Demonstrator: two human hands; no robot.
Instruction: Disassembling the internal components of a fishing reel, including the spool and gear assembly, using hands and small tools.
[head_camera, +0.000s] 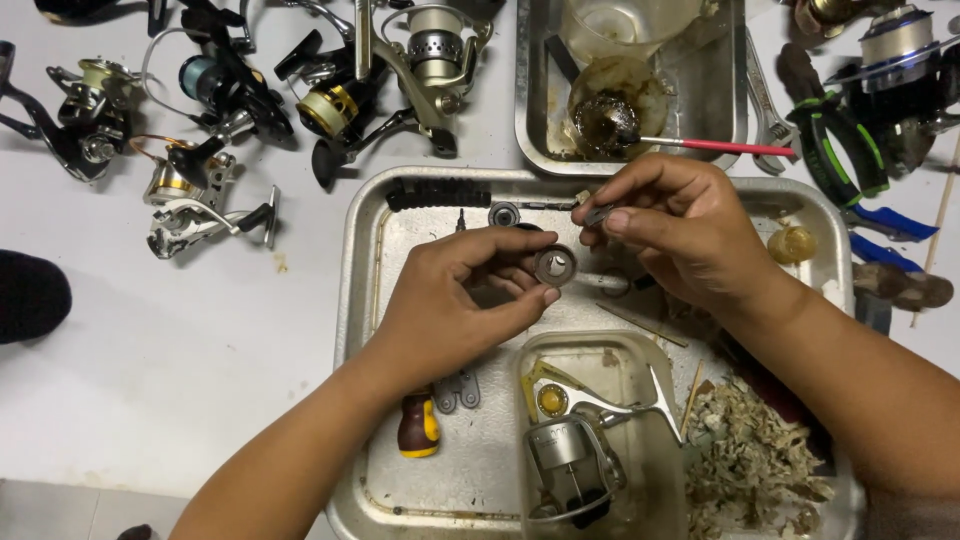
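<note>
My left hand (455, 300) pinches a small round grey metal part with a centre hole (555, 265) between thumb and fingers, above a metal tray (360, 290). My right hand (680, 225) is close beside it, to the right, and holds a small dark piece (598, 213) at its fingertips. A pale pin-like part (600, 282) lies on the tray just under the hands. Below them a partly stripped silver fishing reel (570, 455) rests in a clear plastic tub (640, 350).
Several fishing reels (330, 95) lie on the white table at top left. A second metal tray (530, 120) holds a greasy bowl and a red-handled brush (715, 146). Pliers (840, 140) lie at right. A screwdriver handle (418, 425) and crumpled paper scraps (750, 460) sit in the near tray.
</note>
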